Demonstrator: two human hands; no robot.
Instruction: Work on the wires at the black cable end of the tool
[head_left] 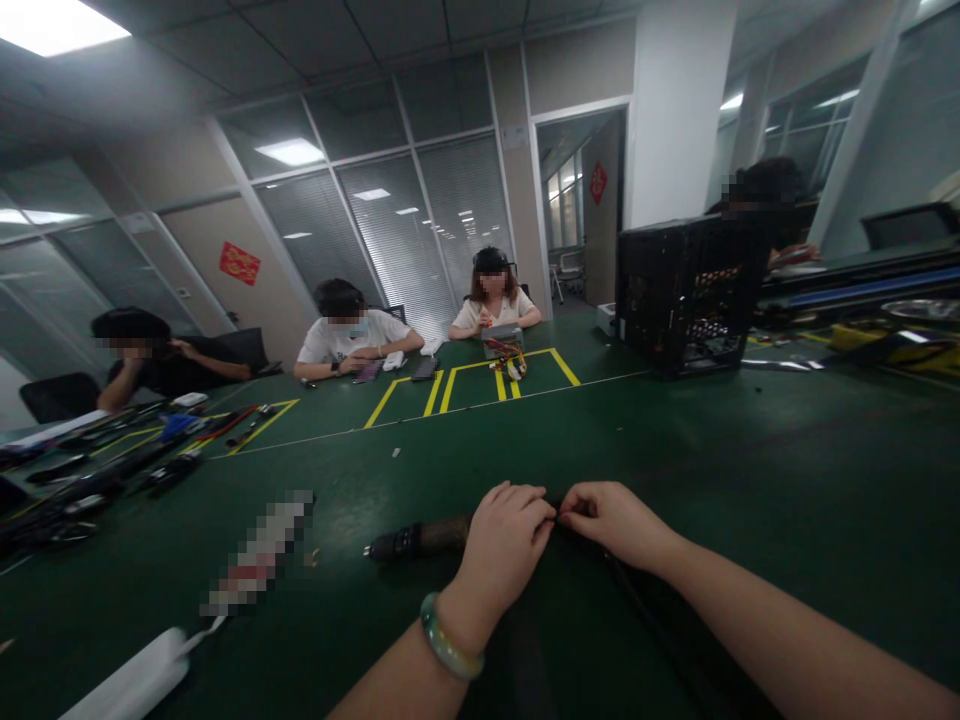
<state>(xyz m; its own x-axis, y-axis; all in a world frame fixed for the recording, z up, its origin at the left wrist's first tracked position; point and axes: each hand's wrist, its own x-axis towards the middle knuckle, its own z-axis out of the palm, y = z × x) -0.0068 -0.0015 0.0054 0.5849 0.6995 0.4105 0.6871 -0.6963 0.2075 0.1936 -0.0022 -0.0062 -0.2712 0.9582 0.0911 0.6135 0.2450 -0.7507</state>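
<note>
Across the green workbench (637, 450), a black-and-brown cylindrical tool (420, 538) lies on its side, its long axis running sideways into the left hand (506, 535), the nearer hand. That hand and the right hand (615, 522) curl nearly shut, pinching a thin dark cable (622, 580) between them.

The open doorway (577, 200) stands at the far end of the room, with a red diamond-shaped paper sign (598, 183) on its door; left of the doorway runs a glass partition (397, 220) with slatted blinds, mirroring the lights; farther left, a beige wall panel (206, 250) bears a red paper square (240, 263); right of the doorway rises a white square column (675, 120); a ceiling light panel (56, 25) glows well left of the doorway.
</note>
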